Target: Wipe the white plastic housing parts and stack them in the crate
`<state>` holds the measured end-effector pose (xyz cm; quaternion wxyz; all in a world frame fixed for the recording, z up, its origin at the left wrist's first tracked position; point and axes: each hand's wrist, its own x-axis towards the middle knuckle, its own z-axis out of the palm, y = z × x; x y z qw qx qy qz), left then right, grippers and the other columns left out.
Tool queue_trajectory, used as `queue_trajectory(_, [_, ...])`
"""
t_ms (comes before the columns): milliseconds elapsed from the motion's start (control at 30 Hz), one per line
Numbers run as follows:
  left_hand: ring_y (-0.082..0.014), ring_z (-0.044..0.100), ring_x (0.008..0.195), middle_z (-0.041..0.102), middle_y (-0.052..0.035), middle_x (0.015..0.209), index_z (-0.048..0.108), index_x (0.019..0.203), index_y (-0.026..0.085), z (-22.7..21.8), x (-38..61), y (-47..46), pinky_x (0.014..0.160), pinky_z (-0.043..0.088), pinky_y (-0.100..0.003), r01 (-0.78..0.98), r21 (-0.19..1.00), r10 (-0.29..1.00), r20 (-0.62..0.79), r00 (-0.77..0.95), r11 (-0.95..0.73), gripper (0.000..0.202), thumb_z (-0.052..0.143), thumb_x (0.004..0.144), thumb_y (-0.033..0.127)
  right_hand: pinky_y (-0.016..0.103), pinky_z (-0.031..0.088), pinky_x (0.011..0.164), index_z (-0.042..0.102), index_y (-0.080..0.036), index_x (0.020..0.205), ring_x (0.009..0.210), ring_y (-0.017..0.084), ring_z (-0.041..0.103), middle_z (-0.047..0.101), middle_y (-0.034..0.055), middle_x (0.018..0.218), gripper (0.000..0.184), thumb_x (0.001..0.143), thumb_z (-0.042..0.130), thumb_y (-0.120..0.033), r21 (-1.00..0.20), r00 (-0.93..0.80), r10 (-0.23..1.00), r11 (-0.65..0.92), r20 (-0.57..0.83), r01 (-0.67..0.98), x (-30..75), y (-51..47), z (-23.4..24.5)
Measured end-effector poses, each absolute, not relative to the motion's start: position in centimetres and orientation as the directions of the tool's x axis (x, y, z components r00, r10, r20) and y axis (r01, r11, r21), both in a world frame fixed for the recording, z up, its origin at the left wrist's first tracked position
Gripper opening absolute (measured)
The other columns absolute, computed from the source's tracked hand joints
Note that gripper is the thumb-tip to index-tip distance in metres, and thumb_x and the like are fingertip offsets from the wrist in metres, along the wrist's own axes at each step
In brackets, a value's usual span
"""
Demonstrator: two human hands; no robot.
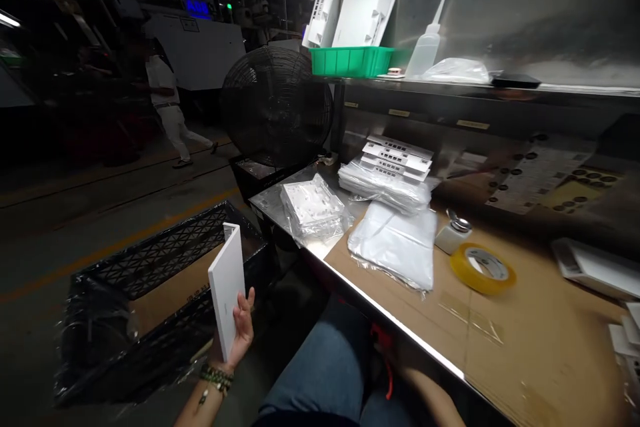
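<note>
My left hand (241,330) grips a flat white plastic panel (227,288) and holds it upright beside my knee, over the black plastic crate (160,260) on the floor. Only the forearm of my right arm (425,393) shows, low under the edge of the workbench; the hand itself is hidden. On the bench lie a bagged white part (313,207), a stack of clear plastic bags (395,243) and a pile of white panels (395,157).
A yellow tape roll (483,268) and small dispenser (453,232) sit on the cardboard-covered bench (525,340). A black fan (276,103) stands at its left end. The shelf holds a green bin (350,61) and squeeze bottle (425,47). A person (170,107) walks far left.
</note>
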<state>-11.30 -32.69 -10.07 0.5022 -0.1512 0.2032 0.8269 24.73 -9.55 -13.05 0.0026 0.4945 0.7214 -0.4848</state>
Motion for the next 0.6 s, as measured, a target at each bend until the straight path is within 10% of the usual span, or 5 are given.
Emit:
queue_trajectory(200, [-0.0069, 0.068, 0.052, 0.074, 0.0078, 0.066, 0.030, 0.158, 0.016, -12.3, -9.2, -32.8, 0.084, 0.058, -0.015, -0.905, 0.197, 0.758, -0.495, -0.425, -0.378, 0.060, 0.032, 0.100, 0.002, 0.041, 0.054, 0.095, 0.069, -0.018, 0.108, 0.107, 0.031, 0.071, 0.075, 0.0137, 0.109, 0.075, 0.070, 0.063, -0.082, -0.859, -0.724, 0.487, -0.124, -0.488, 0.496, 25.0, -12.8, -11.9])
queue_trajectory(300, [-0.0117, 0.077, 0.086, 0.081, 0.0012, 0.094, 0.034, 0.158, 0.023, -13.4, -7.7, -31.7, 0.093, 0.058, -0.025, -0.892, 0.250, 0.726, -0.518, -0.452, -0.378, 0.055, 0.028, 0.104, 0.014, 0.041, 0.056, 0.080, 0.066, -0.018, 0.104, 0.078, 0.026, 0.072, 0.072, 0.0081, 0.080, 0.078, 0.075, 0.052, -0.089, -0.874, -0.824, 0.312, -0.281, -0.473, 0.396, 24.7, -15.6, -10.1])
queue_trajectory(433, [-0.0284, 0.058, 0.133, 0.067, -0.0061, 0.139, 0.042, 0.155, 0.024, -14.5, -5.8, -30.3, 0.111, 0.047, -0.055, -0.871, 0.337, 0.691, -0.532, -0.489, -0.357, 0.053, 0.021, 0.107, 0.035, 0.032, 0.051, 0.080, 0.067, -0.024, 0.102, 0.080, 0.023, 0.069, 0.073, 0.0042, 0.084, 0.063, 0.080, 0.057, -0.082, -0.832, -0.767, 0.463, 0.104, -0.445, 0.545, 24.2, -17.9, -7.6])
queue_trajectory(600, [-0.0268, 0.057, 0.134, 0.065, -0.0081, 0.142, 0.049, 0.150, 0.022, -15.6, -5.2, -31.0, 0.106, 0.054, -0.045, -0.866, 0.375, 0.653, -0.572, -0.496, -0.330, 0.051, 0.032, 0.102, 0.022, 0.026, 0.046, 0.072, 0.067, -0.028, 0.099, 0.077, 0.022, 0.067, 0.075, 0.0027, 0.083, 0.052, 0.084, 0.055, -0.077, -0.696, -0.690, 0.571, 0.265, -0.445, 0.667, 25.2, -18.4, -6.9])
